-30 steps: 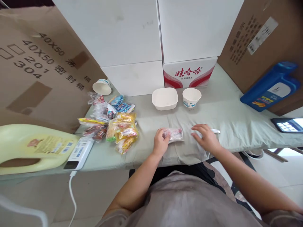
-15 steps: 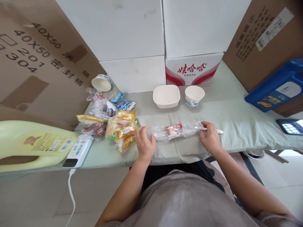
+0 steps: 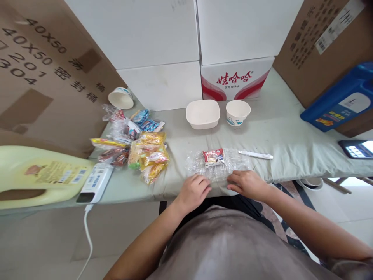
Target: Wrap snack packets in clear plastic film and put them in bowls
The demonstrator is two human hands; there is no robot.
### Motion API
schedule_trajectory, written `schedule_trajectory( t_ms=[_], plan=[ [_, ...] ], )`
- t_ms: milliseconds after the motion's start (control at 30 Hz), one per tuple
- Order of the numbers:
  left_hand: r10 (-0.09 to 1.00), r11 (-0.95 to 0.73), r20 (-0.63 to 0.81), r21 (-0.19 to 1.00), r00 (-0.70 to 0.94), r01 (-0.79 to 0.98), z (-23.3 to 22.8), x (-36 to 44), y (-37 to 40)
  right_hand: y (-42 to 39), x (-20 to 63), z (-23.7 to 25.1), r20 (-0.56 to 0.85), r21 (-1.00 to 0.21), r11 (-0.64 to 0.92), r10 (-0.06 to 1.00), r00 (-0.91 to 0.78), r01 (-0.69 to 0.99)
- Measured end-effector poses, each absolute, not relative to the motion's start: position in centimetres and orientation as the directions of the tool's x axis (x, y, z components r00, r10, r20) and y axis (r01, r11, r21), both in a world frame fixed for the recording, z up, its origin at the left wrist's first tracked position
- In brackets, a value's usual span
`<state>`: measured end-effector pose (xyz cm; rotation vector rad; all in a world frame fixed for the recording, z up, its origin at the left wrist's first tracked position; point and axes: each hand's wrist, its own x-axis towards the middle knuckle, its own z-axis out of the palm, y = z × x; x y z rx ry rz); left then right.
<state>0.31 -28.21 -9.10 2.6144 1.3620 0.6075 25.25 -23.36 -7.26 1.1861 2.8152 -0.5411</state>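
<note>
A clear plastic wrap (image 3: 194,161) lies spread and crinkled on the covered table, with a small red and white snack packet (image 3: 213,157) on it. My left hand (image 3: 194,193) is at the near edge of the wrap, fingers curled and closed on the film. To the right, my right hand (image 3: 248,183) also has its fingers closed at the near edge, by the table's front. The film between the fingertips is hard to see. A white pen-like cutter (image 3: 255,155) lies on the cloth beyond my right hand, touched by neither hand.
Behind the wrap stand a white tray (image 3: 203,114) and a paper cup (image 3: 238,112). Several packaged snacks (image 3: 153,153) are heaped at left, near a tipped cup (image 3: 121,98), a white device (image 3: 95,182) and a yellow jug (image 3: 58,175). A blue bottle (image 3: 339,99) and phone (image 3: 357,149) are at right.
Both hands have come inward and toward the table's front edge. The right hand has let go of the white cutter. The stretched plastic now lies broader and flatter around the packet.
</note>
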Motion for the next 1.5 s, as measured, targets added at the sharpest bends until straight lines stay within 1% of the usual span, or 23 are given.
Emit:
schedule_trajectory(
  t_ms=[67,100,200,300,333,400,533,633,733,800,867,967,1033,1067,1100,1133,1167,1200,1233,1267,1367,1433,1500],
  plan=[
    [0.839,-0.532,0.337,0.35,0.426,0.771,-9.0,0.7,-27.8,-23.2,25.2,-7.6,-0.169,-0.284,0.589,0.746,-0.644,0.756],
    [0.845,-0.515,0.359,0.349,0.397,0.782,-8.9,1.1,-27.1,-22.9,25.0,-7.8,-0.152,-0.261,0.551,0.787,-0.598,0.792],
    [0.833,-0.529,0.35,0.28,0.428,0.801,-8.4,2.2,-24.6,-21.2,24.4,-8.4,-0.008,-0.212,0.484,0.868,-0.497,0.849],
    [0.843,-0.517,0.289,0.207,0.453,0.83,-7.9,3.1,-22.7,-19.8,23.8,-8.8,0.217,-0.276,0.51,0.859,-0.464,0.815],
    [0.859,-0.491,0.267,0.191,0.436,0.85,-7.8,3.3,-22.2,-19.4,23.6,-9.0,0.269,-0.309,0.531,0.845,-0.463,0.789],
    [0.896,-0.428,0.211,0.181,0.39,0.886,-7.8,3.4,-21.5,-18.7,23.1,-9.4,0.306,-0.359,0.57,0.82,-0.484,0.739],
    [0.943,-0.331,0.106,0.238,0.315,0.913,-8.0,2.3,-20.1,-17.3,22.2,-10.8,0.241,-0.351,0.563,0.826,-0.509,0.748],
    [0.946,-0.323,0.093,0.365,0.311,0.873,-7.5,0.0,-18.7,-16.8,22.0,-11.6,0.206,-0.339,0.55,0.835,-0.51,0.763],
    [0.956,-0.289,0.2,0.535,0.213,0.794,-5.9,-2.7,-16.3,-16.7,22.1,-11.9,0.196,-0.314,0.571,0.821,-0.537,0.758],
    [0.945,-0.261,0.314,0.572,0.086,0.777,-4.3,-3.7,-13.7,-16.8,22.0,-11.9,0.184,-0.284,0.568,0.823,-0.537,0.773],
    [0.915,-0.218,0.403,0.537,-0.021,0.815,-2.7,-3.4,-10.7,-16.9,21.9,-11.9,0.176,-0.267,0.555,0.832,-0.526,0.788],
    [0.876,-0.089,0.458,0.458,-0.149,0.885,-1.1,-1.0,-7.9,-17.0,21.8,-11.8,0.178,-0.276,0.538,0.843,-0.508,0.796],
    [0.874,-0.097,0.467,0.441,-0.136,0.892,-1.2,1.4,-8.4,-16.9,21.8,-11.9,0.183,-0.286,0.534,0.845,-0.502,0.795],
    [0.889,-0.166,0.455,0.444,-0.062,0.881,-1.7,2.6,-9.5,-16.8,21.8,-11.9,0.186,-0.29,0.535,0.845,-0.501,0.794],
    [0.905,-0.286,0.418,0.453,0.083,0.844,-2.4,3.8,-10.9,-16.7,21.7,-12.0,0.189,-0.292,0.538,0.843,-0.504,0.791],
    [0.901,-0.412,0.335,0.467,0.275,0.782,-3.4,4.7,-12.5,-16.6,21.7,-12.1,0.191,-0.292,0.543,0.839,-0.509,0.787],
    [0.865,-0.501,0.244,0.48,0.439,0.72,-4.4,5.2,-14.1,-16.6,21.7,-12.2,0.192,-0.289,0.55,0.835,-0.515,0.784],
    [0.84,-0.533,0.196,0.475,0.506,0.701,-5.6,5.4,-15.6,-16.8,21.6,-12.3,0.191,-0.281,0.557,0.831,-0.523,0.782],
    [0.841,-0.534,0.189,0.442,0.508,0.721,-6.7,5.2,-16.8,-17.1,21.6,-12.4,0.186,-0.27,0.561,0.828,-0.529,0.783],
    [0.862,-0.506,0.191,0.386,0.469,0.771,-7.8,4.6,-17.6,-17.7,21.6,-12.4,0.176,-0.257,0.561,0.828,-0.532,0.787],
    [0.954,-0.286,0.169,0.249,0.25,0.925,-10.1,1.2,-18.9,-20.3,21.7,-11.8,0.124,-0.224,0.537,0.843,-0.523,0.813],
    [0.97,-0.22,0.15,0.206,0.191,0.953,-10.7,-0.9,-19.3,-22.1,21.9,-10.8,0.07,-0.224,0.521,0.851,-0.52,0.823],
    [0.967,-0.227,0.164,0.188,0.197,0.956,-10.8,-1.9,-19.9,-22.8,22.0,-9.6,0.03,-0.233,0.495,0.864,-0.502,0.837]
  ],
)
